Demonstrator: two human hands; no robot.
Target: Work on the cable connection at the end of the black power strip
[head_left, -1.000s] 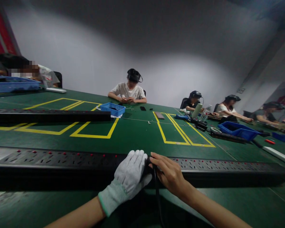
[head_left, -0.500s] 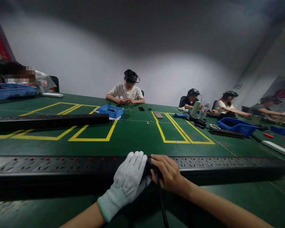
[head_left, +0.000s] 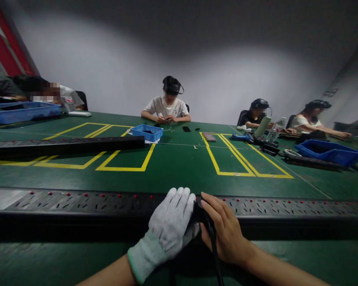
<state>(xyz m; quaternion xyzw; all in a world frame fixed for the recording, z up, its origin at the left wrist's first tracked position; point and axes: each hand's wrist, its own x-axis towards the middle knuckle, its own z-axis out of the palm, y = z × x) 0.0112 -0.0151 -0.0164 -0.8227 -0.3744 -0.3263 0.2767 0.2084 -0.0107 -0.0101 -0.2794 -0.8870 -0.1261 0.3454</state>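
Got a black cable pinched near its end by the right hand, low centre of frame, over the long power strip. Keeping gloved left hand fingers together beside it, can't tell if gripping. Only swung the view left since half a second ago; still working the same spot.

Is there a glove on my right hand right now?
No, the right hand is bare, while the pale glove covers the left hand.
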